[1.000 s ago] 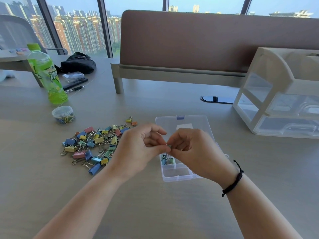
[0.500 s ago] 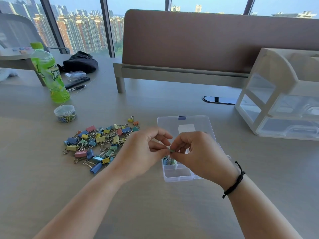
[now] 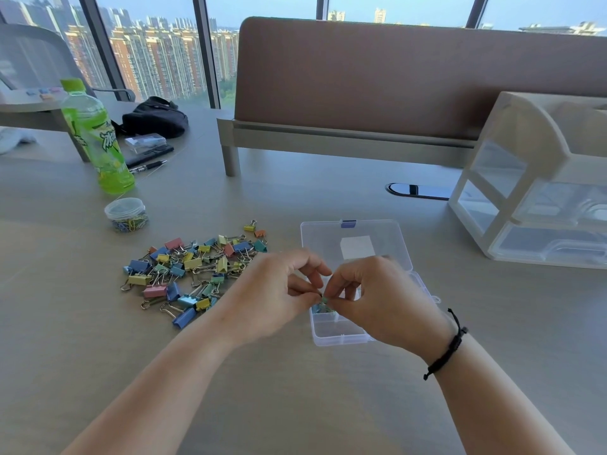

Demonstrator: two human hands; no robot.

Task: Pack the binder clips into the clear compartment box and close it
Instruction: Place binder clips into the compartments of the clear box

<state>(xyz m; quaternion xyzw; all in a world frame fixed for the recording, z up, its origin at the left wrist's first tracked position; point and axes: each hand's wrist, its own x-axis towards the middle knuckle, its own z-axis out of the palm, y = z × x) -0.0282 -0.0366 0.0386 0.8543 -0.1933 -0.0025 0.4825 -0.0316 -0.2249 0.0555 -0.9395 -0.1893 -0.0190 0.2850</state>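
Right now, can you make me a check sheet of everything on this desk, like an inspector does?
Surface: grey desk, flat.
Job's things: clear compartment box open, lid laid back; a few clips in one compartment; pile of binder clips to its left.
Clutter: green bottle, round tub of paper clips, black bag, pen, white drawer unit.
Grippers: left hand and right hand both pinch one small green clip above the box.
Cables: nothing seen; a cable port in the desk.
Surroundings: brown divider, windows, tower blocks outside.
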